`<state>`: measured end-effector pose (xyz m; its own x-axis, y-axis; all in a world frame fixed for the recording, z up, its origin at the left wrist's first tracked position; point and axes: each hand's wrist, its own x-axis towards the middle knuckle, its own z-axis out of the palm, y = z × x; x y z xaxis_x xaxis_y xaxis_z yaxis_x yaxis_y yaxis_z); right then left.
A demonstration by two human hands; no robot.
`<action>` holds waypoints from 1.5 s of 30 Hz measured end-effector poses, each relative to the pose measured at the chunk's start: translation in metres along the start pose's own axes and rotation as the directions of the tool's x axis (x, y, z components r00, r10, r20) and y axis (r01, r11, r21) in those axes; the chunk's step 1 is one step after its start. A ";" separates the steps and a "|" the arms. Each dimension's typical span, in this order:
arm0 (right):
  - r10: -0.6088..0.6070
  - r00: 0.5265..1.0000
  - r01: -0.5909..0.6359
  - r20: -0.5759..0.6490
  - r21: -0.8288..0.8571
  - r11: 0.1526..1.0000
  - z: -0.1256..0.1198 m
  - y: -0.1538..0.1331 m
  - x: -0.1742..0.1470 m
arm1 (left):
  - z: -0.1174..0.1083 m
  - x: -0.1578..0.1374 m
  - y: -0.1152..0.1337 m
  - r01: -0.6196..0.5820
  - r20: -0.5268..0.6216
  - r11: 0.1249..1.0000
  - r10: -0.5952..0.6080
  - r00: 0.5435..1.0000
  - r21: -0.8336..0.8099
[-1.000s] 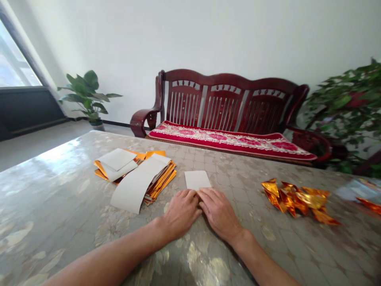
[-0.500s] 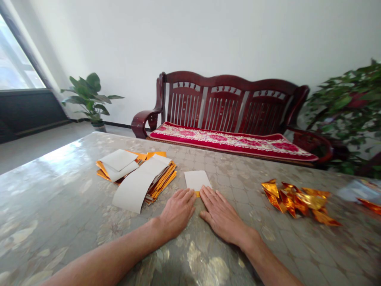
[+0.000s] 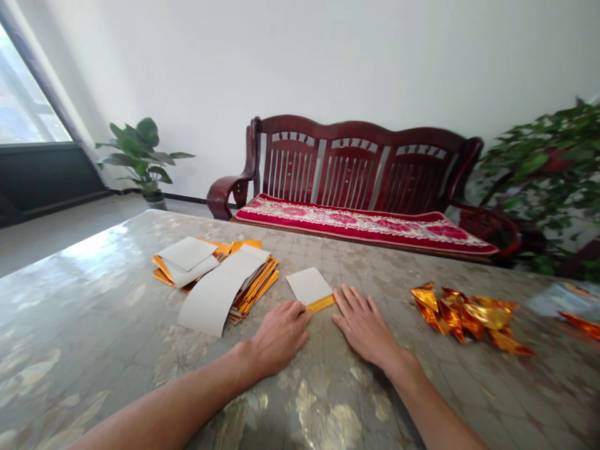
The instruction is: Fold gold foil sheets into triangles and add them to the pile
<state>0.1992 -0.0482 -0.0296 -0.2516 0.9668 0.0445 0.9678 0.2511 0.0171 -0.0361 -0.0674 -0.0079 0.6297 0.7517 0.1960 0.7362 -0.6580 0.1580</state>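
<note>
In front of me lies a small sheet of foil paper, white side up, with a narrow folded strip of gold along its near edge. At the left end of that strip, the fingers of my left hand are bent and closed on the paper's corner; the fingertips are partly hidden. My right hand lies flat with its fingers stretched out, the tips touching the strip's right end. To the left is a loose pile of white-backed gold foil papers. Folded gold foil pieces sit to the right.
The table has a glossy patterned cover. A clear plastic bag lies near its right edge. Beyond stands a dark red wooden bench with a red floral cushion. Potted plants stand on both sides.
The sheet has turned slightly, and more of its gold strip shows. My right hand has slid right, away from my left, whose fingers have bent at the strip's left end.
</note>
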 end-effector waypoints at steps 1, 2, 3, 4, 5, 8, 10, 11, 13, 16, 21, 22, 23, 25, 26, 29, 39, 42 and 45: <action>0.061 0.998 -0.061 -0.017 -0.004 0.998 0.001 0.001 0.001 | -0.001 0.000 0.002 0.003 0.002 1.000 -0.003 1.000 0.007; 0.115 0.993 -0.116 -0.034 -0.003 0.993 0.002 0.001 0.002 | -0.001 0.000 0.006 0.009 0.004 1.000 -0.009 1.000 0.016; 0.157 0.986 -0.157 -0.050 0.007 0.988 0.003 0.002 0.003 | 0.000 0.000 0.009 0.017 0.007 1.000 -0.017 1.000 0.025; 0.179 0.982 -0.178 -0.064 0.026 0.984 0.003 0.002 0.004 | 0.000 0.000 0.013 0.026 0.010 0.999 -0.026 1.000 0.034; 0.181 0.980 -0.177 -0.081 0.056 0.983 0.003 0.002 0.004 | 0.001 0.000 0.018 0.033 0.014 0.999 -0.034 0.999 0.038; 0.146 0.977 -0.114 -0.153 0.197 0.974 0.004 -0.001 0.005 | 0.005 -0.001 0.031 0.015 0.028 1.000 -0.016 0.999 0.017; 0.153 0.966 -0.086 -0.210 0.300 0.950 0.004 -0.004 0.006 | 0.006 -0.001 0.038 -0.015 0.034 1.000 0.015 0.999 -0.009; 0.166 0.958 -0.076 -0.235 0.350 0.934 0.004 -0.006 0.007 | 0.007 -0.001 0.040 -0.029 0.036 0.999 0.030 0.999 -0.021; 0.197 0.945 -0.056 -0.262 0.463 0.885 0.005 -0.009 0.008 | 0.008 -0.001 0.042 -0.048 0.034 0.998 0.049 0.998 -0.042; 0.246 0.937 -0.017 -0.248 0.671 0.741 0.005 -0.014 0.008 | 0.010 -0.001 0.037 -0.075 0.009 0.990 0.076 0.997 -0.120; 0.219 0.853 0.160 -0.474 0.636 0.755 -0.005 -0.019 0.000 | 0.015 0.001 0.019 -0.069 -0.279 0.906 -0.055 0.959 -0.418; 0.144 0.826 0.219 -0.545 0.546 0.809 -0.008 -0.020 -0.003 | 0.016 0.002 0.015 -0.087 -0.354 0.887 -0.089 0.931 -0.453; 0.049 0.800 0.281 -0.599 0.445 0.850 -0.010 -0.022 -0.005 | 0.016 0.003 0.012 -0.114 -0.412 0.873 -0.105 0.905 -0.473; -0.129 0.747 0.387 -0.652 0.269 0.882 -0.013 -0.025 -0.009 | 0.016 0.006 0.008 -0.156 -0.469 0.851 -0.117 0.875 -0.502; -0.195 0.728 0.424 -0.657 0.208 0.881 -0.014 -0.027 -0.010 | 0.016 0.007 0.008 -0.163 -0.472 0.841 -0.120 0.873 -0.516; -0.265 0.714 0.452 -0.648 0.139 0.881 -0.016 -0.031 -0.012 | 0.015 0.012 0.009 -0.145 -0.464 0.815 -0.165 0.870 -0.562; -0.180 0.739 0.334 -0.649 0.121 0.935 -0.027 -0.019 -0.011 | 0.017 0.016 -0.007 -0.095 -0.487 0.817 -0.241 0.840 -0.569; -0.241 0.762 0.325 -0.601 0.034 0.945 -0.028 -0.020 -0.011 | 0.012 0.012 -0.008 0.001 -0.442 0.931 -0.173 0.880 -0.364; -0.313 0.780 0.365 -0.541 -0.013 0.931 -0.027 -0.024 -0.011 | 0.007 0.011 -0.007 0.008 -0.379 0.983 -0.078 0.922 -0.184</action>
<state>0.1784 -0.0660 -0.0031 -0.5022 0.6502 0.5702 0.8092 0.5858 0.0447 -0.0326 -0.0539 -0.0135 0.4290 0.7276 0.5353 0.6827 -0.6493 0.3353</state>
